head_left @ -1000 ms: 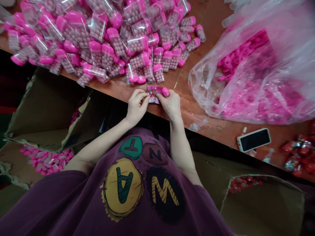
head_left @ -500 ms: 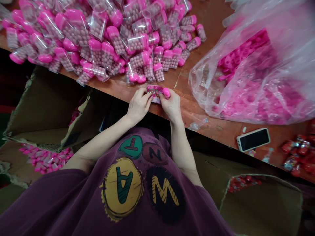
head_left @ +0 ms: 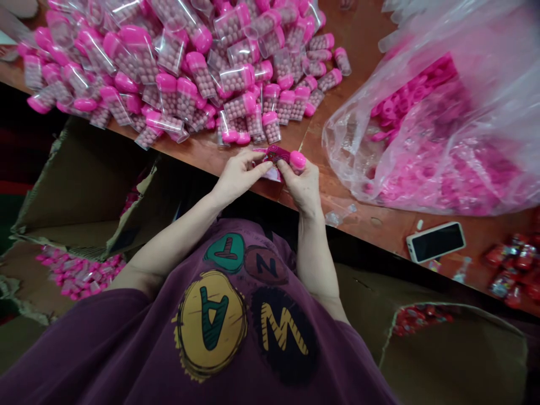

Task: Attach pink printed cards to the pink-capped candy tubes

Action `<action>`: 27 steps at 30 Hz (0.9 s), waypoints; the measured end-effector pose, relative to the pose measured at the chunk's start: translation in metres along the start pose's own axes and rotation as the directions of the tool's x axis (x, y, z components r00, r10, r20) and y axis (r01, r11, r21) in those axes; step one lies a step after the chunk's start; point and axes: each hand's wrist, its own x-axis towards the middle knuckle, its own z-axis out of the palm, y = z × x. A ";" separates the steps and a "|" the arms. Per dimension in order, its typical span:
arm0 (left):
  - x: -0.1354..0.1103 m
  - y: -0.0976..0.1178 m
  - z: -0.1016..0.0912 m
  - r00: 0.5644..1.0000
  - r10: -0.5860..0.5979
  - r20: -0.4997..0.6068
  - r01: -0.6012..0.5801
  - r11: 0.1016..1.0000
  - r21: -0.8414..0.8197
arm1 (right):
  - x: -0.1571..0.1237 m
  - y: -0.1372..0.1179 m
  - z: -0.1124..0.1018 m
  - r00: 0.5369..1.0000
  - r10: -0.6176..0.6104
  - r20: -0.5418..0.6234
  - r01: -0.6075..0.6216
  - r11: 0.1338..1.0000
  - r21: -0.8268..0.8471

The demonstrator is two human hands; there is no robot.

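Note:
Both my hands meet at the near edge of a brown table (head_left: 363, 22). My right hand (head_left: 304, 184) grips a small candy bottle (head_left: 287, 158) with a pink cap and a red printed label. My left hand (head_left: 238, 175) pinches the label end of the same bottle with thumb and fingertips. Just beyond my hands lies a big heap of clear, pink-capped bottles (head_left: 189, 62) filled with pinkish candy balls.
A clear plastic bag of loose pink caps (head_left: 442, 118) fills the right side. A phone (head_left: 436, 241) lies near the table edge, with red wrapped items (head_left: 512, 264) beyond it. Open cardboard boxes stand below: one at left holding pink bottles (head_left: 76, 270), one at right (head_left: 426, 318).
Both hands have turned the bottle slightly and shifted a little to the right; its pink cap now points further right. Nothing else has moved.

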 end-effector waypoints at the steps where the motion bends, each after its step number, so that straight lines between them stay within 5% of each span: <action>1: 0.000 0.005 0.001 0.997 -0.060 0.039 0.062 0.997 -0.048 | -0.002 -0.003 0.001 1.000 0.004 0.029 -0.005 1.000 0.026; 5: 0.001 0.015 0.005 0.964 -0.261 0.057 0.266 0.960 -0.087 | -0.006 -0.004 0.007 0.999 0.045 0.022 -0.047 0.995 0.089; 10: 0.007 0.005 0.006 0.969 -0.241 -0.051 0.240 0.970 -0.024 | 0.002 0.011 0.018 0.995 0.052 -0.083 -0.044 0.994 0.096; 17: 0.008 -0.017 -0.010 0.980 -0.155 -0.125 0.173 0.974 0.149 | 0.011 0.019 0.009 0.977 -0.002 -0.214 -0.075 0.933 -0.351; 24: 0.000 -0.008 -0.004 0.969 -0.249 -0.012 0.247 0.967 -0.060 | 0.010 0.020 0.018 0.995 0.045 -0.089 -0.039 0.997 0.073; 27: -0.002 0.001 -0.003 0.946 -0.325 -0.011 0.321 0.940 -0.118 | 0.014 0.021 0.021 0.994 0.037 -0.106 -0.035 0.999 0.019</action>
